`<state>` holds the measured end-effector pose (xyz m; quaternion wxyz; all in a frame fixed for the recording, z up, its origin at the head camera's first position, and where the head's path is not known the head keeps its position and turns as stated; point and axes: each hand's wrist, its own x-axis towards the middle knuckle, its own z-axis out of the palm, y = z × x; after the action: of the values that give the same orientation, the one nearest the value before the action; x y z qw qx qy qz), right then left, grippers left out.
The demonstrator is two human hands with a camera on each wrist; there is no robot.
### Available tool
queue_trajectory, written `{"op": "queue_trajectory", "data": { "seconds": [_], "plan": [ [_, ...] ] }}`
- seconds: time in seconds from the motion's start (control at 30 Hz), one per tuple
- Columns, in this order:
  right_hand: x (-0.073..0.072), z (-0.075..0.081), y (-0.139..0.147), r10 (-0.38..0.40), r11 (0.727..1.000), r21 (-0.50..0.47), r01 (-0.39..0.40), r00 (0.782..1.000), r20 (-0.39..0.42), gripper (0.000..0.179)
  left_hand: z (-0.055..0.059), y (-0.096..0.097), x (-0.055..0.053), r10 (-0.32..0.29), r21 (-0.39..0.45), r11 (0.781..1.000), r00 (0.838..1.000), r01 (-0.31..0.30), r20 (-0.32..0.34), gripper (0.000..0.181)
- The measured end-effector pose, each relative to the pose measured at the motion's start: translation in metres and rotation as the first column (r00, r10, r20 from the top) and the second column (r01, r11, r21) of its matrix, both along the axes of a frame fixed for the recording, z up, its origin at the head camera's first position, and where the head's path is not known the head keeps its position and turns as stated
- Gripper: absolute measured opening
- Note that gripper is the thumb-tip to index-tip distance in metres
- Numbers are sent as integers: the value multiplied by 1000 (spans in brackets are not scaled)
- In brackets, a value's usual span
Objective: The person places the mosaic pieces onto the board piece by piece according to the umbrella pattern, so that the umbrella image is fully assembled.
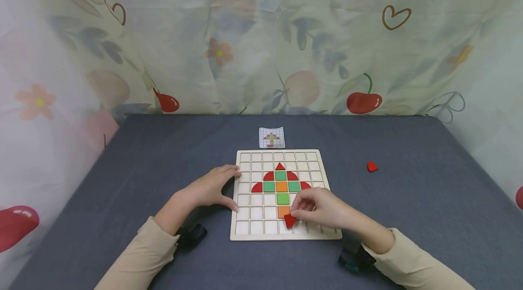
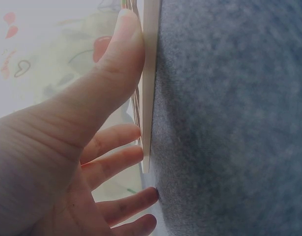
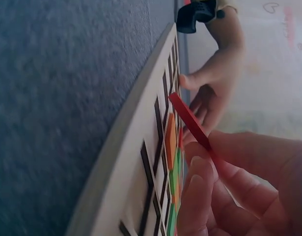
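Note:
A pale wooden grid board (image 1: 247, 233) lies on the dark table, with red, green and orange pieces set in a tree-like shape. My right hand (image 1: 320, 207) pinches a red piece (image 1: 289, 221) between thumb and fingers, just over the board below the lower orange square (image 1: 283, 211). In the right wrist view that red piece (image 3: 190, 120) is seen edge-on, tilted above the grid. My left hand (image 1: 212, 186) rests at the board's left edge, thumb and fingers spread apart. The left wrist view shows the left thumb (image 2: 125, 44) against the board's side (image 2: 150, 73).
Behind the board lies a small printed card (image 1: 271, 138) with a coloured grid pattern. One loose red piece (image 1: 372, 166) sits on the table to the right. A patterned curtain (image 1: 261, 54) hangs behind the table's far edge.

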<state>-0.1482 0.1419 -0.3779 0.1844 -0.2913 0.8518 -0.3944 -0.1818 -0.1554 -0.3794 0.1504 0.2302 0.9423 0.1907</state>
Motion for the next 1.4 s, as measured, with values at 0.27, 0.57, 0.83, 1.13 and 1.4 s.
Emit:
{"op": "queue_trajectory", "data": {
  "seconds": [0.27, 0.57, 0.83, 1.13, 1.4],
  "plan": [
    [4, -5, -6, -20, 1000, -8, 20, 1000, 11, 10, 0, 0, 0, 0, -4, 1000, 1000, 0, 1, 88],
    [6, -9, -9, -7, 1000, -9, 7, 1000, 11, 7, 0, 0, 0, -4, 0, 1000, 1000, 4, -6, 88],
    [7, -8, -8, 29, 999, -14, -28, 999, 18, 13, 1, 0, 1, -3, 3, 1000, 1000, 3, -1, 89],
    [8, -9, -10, 37, 999, -16, -37, 999, -13, 11, 1, 0, 1, 2, 1, 1000, 1000, -2, 3, 89],
    [7, -6, -8, 26, 1000, 3, -26, 999, -26, 10, 0, 0, 0, 3, 3, 1000, 1000, -3, 1, 89]
  ]
}}
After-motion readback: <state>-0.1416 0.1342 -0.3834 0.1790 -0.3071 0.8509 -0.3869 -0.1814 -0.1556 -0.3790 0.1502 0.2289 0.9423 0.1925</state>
